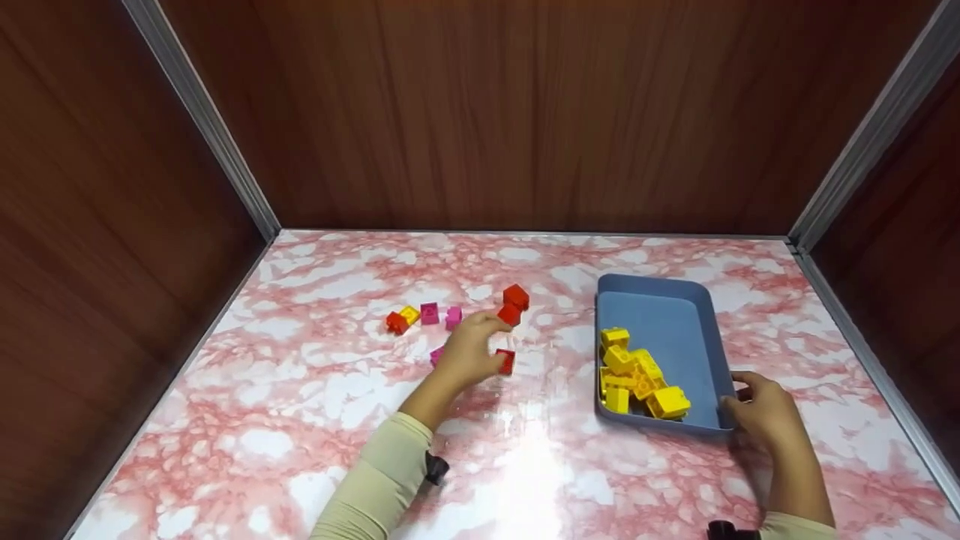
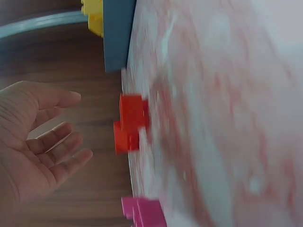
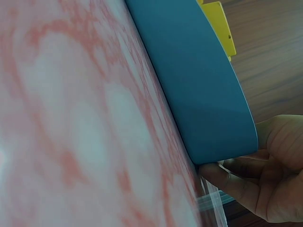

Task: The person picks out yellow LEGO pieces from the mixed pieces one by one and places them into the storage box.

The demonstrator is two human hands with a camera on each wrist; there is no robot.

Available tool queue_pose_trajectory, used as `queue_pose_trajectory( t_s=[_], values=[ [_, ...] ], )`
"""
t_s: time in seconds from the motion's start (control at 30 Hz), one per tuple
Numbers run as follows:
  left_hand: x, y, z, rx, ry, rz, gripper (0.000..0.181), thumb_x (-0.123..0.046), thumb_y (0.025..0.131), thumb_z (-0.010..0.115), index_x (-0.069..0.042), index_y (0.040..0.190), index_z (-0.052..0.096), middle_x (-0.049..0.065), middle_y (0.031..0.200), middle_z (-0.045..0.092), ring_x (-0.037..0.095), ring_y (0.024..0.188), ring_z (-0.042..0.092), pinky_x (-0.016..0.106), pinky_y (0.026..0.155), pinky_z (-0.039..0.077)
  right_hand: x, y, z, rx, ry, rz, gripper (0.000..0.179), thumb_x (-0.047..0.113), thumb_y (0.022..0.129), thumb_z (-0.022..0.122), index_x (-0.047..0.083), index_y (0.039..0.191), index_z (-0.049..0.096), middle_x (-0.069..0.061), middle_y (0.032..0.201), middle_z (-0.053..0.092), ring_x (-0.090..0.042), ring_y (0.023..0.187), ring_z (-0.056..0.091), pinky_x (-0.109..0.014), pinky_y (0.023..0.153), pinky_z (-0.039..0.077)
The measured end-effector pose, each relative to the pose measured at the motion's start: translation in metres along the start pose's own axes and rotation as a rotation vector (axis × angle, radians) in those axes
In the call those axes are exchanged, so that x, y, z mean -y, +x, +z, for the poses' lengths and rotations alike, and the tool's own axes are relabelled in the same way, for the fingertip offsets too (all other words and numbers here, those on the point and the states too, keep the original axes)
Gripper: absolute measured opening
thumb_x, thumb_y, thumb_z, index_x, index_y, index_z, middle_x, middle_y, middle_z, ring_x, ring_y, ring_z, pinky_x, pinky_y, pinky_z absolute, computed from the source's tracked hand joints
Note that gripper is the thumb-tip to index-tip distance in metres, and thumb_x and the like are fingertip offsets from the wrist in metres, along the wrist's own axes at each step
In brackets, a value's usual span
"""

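My left hand hovers over the table near the red bricks, its fingers apart and loosely bent with nothing between them. Just beyond its fingertips are a red block and another red block; a third red block shows beside the thumb. In the left wrist view, the palm is bare and a red block stands off the fingertips. At the near right corner of a blue-grey tray, my right hand grips the wall. Several yellow blocks lie piled in the tray's left side.
Left of the left hand lie a pink block, another pink block, a yellow block and a red block. One more pink block is partly hidden behind the hand. Brown wood-look panels enclose the table.
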State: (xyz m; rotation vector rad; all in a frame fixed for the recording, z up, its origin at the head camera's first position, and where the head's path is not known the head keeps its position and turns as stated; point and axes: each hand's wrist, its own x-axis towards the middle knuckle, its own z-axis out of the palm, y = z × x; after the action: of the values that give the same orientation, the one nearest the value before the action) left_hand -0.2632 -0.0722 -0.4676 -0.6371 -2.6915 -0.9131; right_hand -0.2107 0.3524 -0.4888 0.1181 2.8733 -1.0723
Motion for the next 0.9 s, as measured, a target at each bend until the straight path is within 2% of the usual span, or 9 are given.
queue_pose_trajectory(
  t_s=[0.1, 0.27, 0.43, 0.57, 0.67, 0.73, 0.9],
  values=[
    [0.009, -0.002, -0.009, -0.004, 0.020, -0.054, 0.035, -0.004, 0.075, 0.076, -0.004, 0.110, 0.071, 0.011, 0.115, 0.062, 0.029, 0.109, 0.058, 0.042, 0.097, 0.046, 0.000, -0.001, 0.000, 0.008, 0.004, 0.011, 0.052, 0.009, 0.090, 0.060, -0.012, 0.135, 0.044, -0.040, 0.111, 0.056, -0.042, 0.091, 0.060, -0.048, 0.074, 0.051],
    [0.032, 0.000, -0.025, -0.051, 0.075, -0.076, 0.035, -0.001, 0.074, 0.075, -0.001, 0.109, 0.070, 0.015, 0.111, 0.063, 0.033, 0.105, 0.060, 0.043, 0.095, 0.047, 0.001, -0.001, 0.001, 0.015, 0.008, 0.023, 0.052, 0.009, 0.090, 0.059, -0.011, 0.136, 0.044, -0.040, 0.113, 0.055, -0.042, 0.092, 0.060, -0.048, 0.075, 0.052],
    [0.061, 0.008, -0.040, -0.091, 0.110, -0.195, 0.036, -0.002, 0.073, 0.074, -0.002, 0.110, 0.071, 0.014, 0.108, 0.064, 0.032, 0.102, 0.060, 0.041, 0.090, 0.048, 0.001, -0.001, 0.000, 0.011, 0.013, 0.027, 0.052, 0.009, 0.090, 0.060, -0.011, 0.136, 0.044, -0.039, 0.113, 0.055, -0.041, 0.091, 0.060, -0.047, 0.073, 0.052],
    [0.086, 0.012, -0.050, -0.115, 0.118, -0.246, 0.037, -0.003, 0.072, 0.075, -0.001, 0.108, 0.071, 0.016, 0.108, 0.063, 0.033, 0.102, 0.060, 0.042, 0.090, 0.048, 0.001, -0.001, 0.000, 0.010, 0.016, 0.033, 0.052, 0.009, 0.090, 0.060, -0.011, 0.136, 0.044, -0.039, 0.112, 0.055, -0.041, 0.091, 0.059, -0.047, 0.074, 0.052],
    [0.103, 0.013, -0.057, -0.101, 0.125, -0.277, 0.037, -0.004, 0.073, 0.076, 0.001, 0.109, 0.070, 0.019, 0.113, 0.062, 0.036, 0.108, 0.058, 0.043, 0.097, 0.045, 0.000, -0.001, 0.000, 0.015, 0.022, 0.048, 0.052, 0.009, 0.091, 0.059, -0.010, 0.137, 0.043, -0.038, 0.113, 0.055, -0.040, 0.091, 0.060, -0.046, 0.074, 0.052],
    [0.112, 0.013, -0.061, -0.074, 0.129, -0.319, 0.039, -0.005, 0.074, 0.075, 0.001, 0.112, 0.069, 0.021, 0.116, 0.060, 0.037, 0.110, 0.057, 0.044, 0.097, 0.045, 0.000, -0.001, 0.000, 0.018, 0.030, 0.056, 0.052, 0.009, 0.091, 0.059, -0.010, 0.137, 0.043, -0.038, 0.113, 0.055, -0.039, 0.090, 0.060, -0.045, 0.073, 0.053],
    [0.125, 0.016, -0.069, -0.014, 0.109, -0.473, 0.043, -0.008, 0.075, 0.074, 0.000, 0.117, 0.068, 0.023, 0.120, 0.059, 0.037, 0.111, 0.056, 0.045, 0.095, 0.045, 0.000, -0.002, 0.000, -0.005, 0.030, 0.013, 0.051, 0.008, 0.090, 0.060, -0.012, 0.135, 0.045, -0.038, 0.110, 0.057, -0.040, 0.090, 0.061, -0.045, 0.073, 0.052]
  ],
)
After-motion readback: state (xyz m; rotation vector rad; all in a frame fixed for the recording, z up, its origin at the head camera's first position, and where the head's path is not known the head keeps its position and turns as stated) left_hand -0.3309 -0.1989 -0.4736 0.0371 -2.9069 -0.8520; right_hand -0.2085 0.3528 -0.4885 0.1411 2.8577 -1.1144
